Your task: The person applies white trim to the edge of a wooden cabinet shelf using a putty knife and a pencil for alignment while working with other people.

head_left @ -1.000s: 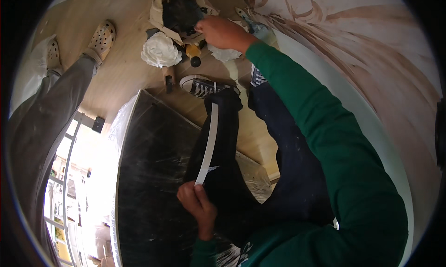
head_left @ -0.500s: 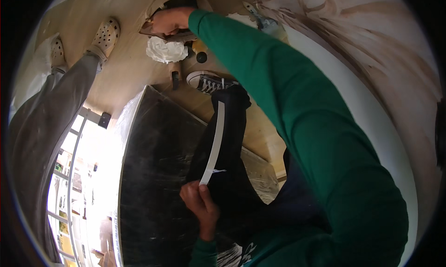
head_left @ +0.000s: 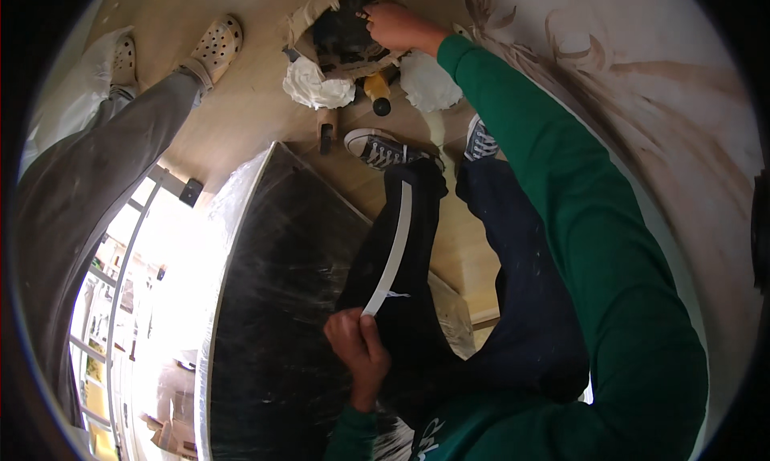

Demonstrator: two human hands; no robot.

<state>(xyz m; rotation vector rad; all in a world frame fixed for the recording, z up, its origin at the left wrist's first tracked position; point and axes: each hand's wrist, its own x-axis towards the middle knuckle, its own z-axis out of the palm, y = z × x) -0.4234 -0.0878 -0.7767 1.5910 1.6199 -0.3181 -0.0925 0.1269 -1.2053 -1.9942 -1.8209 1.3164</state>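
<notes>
My left hand (head_left: 359,350) pinches the lower end of a long, narrow off-white strip (head_left: 395,251) between thumb and fingers. The strip lies along my dark trouser leg and curves slightly toward my shoe. At the far end of my stretched arm, my right hand (head_left: 395,26) is over the right side of the mouth of a beige cloth bag (head_left: 301,18). Its fingers are curled together at the dark opening; what they hold, if anything, I cannot make out. Most of what is in the bag is lost in shadow.
Crumpled white wads (head_left: 318,84) and a yellow tool with a black end (head_left: 377,93) lie before the bag. A dark film-wrapped panel (head_left: 281,301) stands left of my legs. Another person's leg (head_left: 104,148) is at left, a patterned wall (head_left: 666,84) at right.
My right hand has moved right, from deep over the bag to its right side, and the bag's mouth shows more. The left hand still holds the strip. The view has shifted slightly.
</notes>
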